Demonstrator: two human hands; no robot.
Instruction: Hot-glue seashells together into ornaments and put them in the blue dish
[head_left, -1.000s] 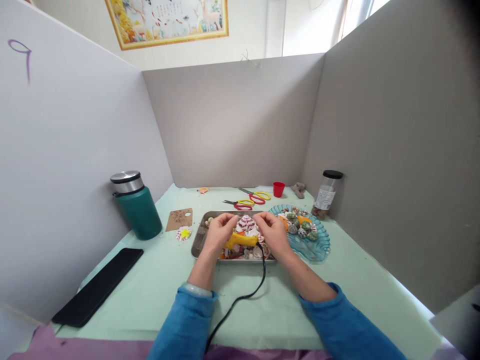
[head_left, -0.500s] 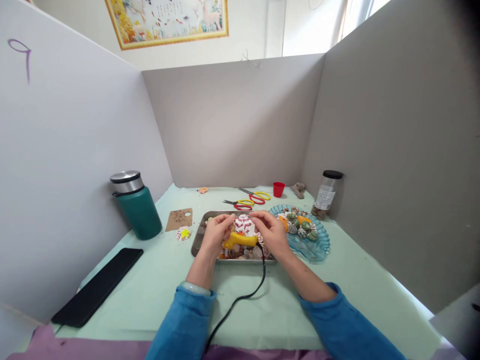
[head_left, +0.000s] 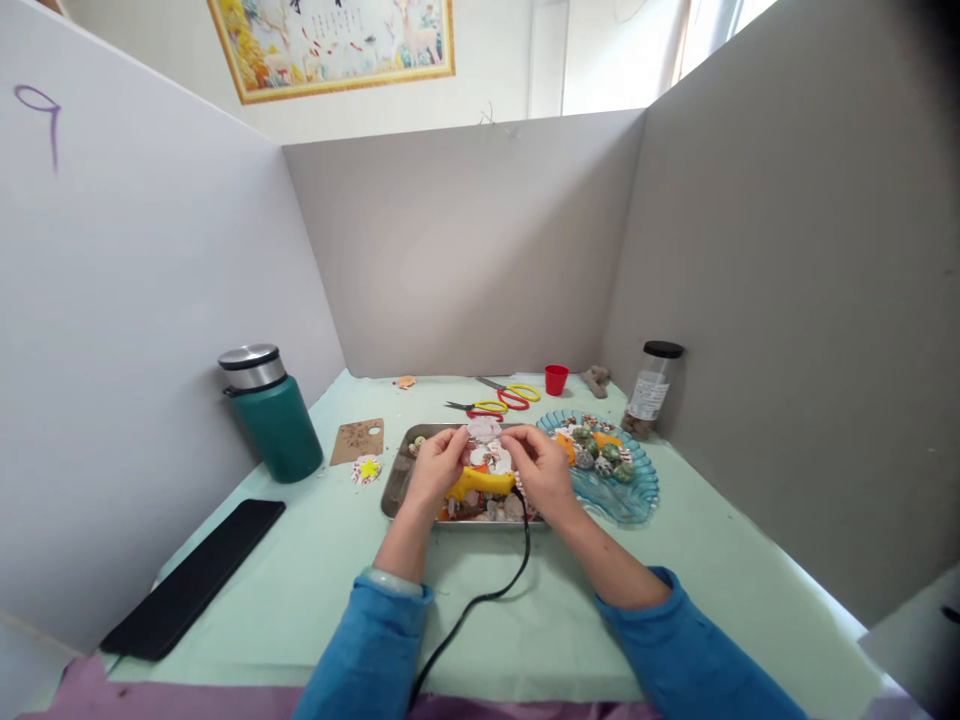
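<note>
A pale, scalloped-looking round disc is held up over the metal tray. My left hand pinches its left edge between thumb and fingers. At its right edge my right hand has thumb and forefinger pressed together on it. Below the hands, a yellow glue gun lies across the tray, its black cord running toward me. Several shells and stones fill the tray around it, partly hidden by the gun and hands.
At right are a blue glass plate with painted stones and a clear jar. Scissors and a red cup stand behind. On the left are a green flask, a brown card, a star-topped disc and a black slab.
The held disc has been tilted or turned: its red-purple patterned face showed before, and a plain pale side shows now. It sits slightly higher. Both hands stay almost in place.
</note>
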